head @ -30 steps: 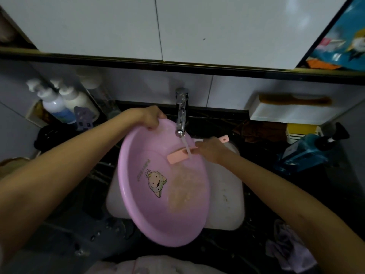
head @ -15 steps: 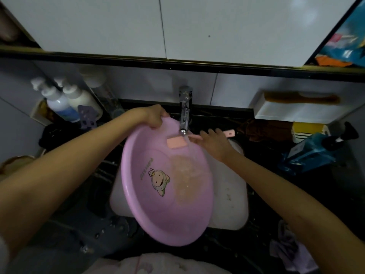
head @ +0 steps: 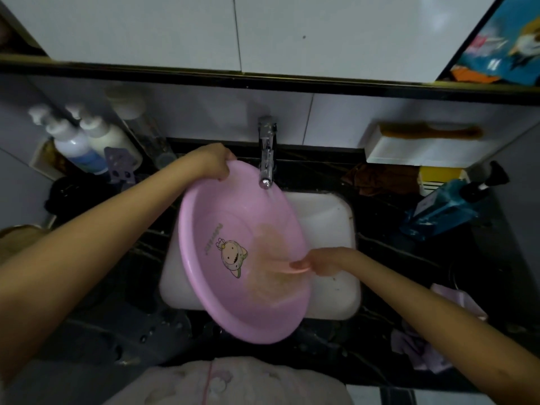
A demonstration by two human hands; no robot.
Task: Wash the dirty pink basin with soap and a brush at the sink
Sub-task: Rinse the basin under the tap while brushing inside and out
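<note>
Pink basin (head: 233, 229): held tilted over the white sink (head: 330, 217), its open side turned up and toward the right. The far rim sits just under the tap, and the near rim hangs past the sink's front edge at 6 o'clock.
Left hand (head: 214, 163): grips the basin's rim at about 11 o'clock, fingers curled tight over the edge, the arm coming in from 8 o'clock.
Right hand (head: 318, 263): at the basin's 4 o'clock side, fingers closed round the brush. The hand is smeared with motion, so how each finger lies cannot be told.
Brush (head: 295, 268): pink. Only a blurred streak of it shows beyond the fingers, against the basin's inner wall on the dirty patch.
Dirty patch (head: 271, 258): a brownish smear inside the basin, running from the centre toward 4 o'clock, just right of the cartoon print (head: 232, 257).
Tap (head: 266, 159): chrome, at 12 o'clock of the sink. A thin stream of water (head: 270, 194) falls from it to the basin's far rim.
Pump bottles (head: 73, 141): two white ones standing together by the wall, at 10 o'clock from the sink.
Blue bottle (head: 444, 206): black pump on top, leaning on the dark counter at 3 o'clock.
White shelf (head: 423, 150): on the wall at 2 o'clock, a brown comb (head: 429, 132) lying along its top.
Brown cloth (head: 382, 178): bunched on the counter at 1 o'clock, between the tap and the blue bottle.
Lilac cloth (head: 420, 346): crumpled on the counter at 5 o'clock, partly under the right forearm.
</note>
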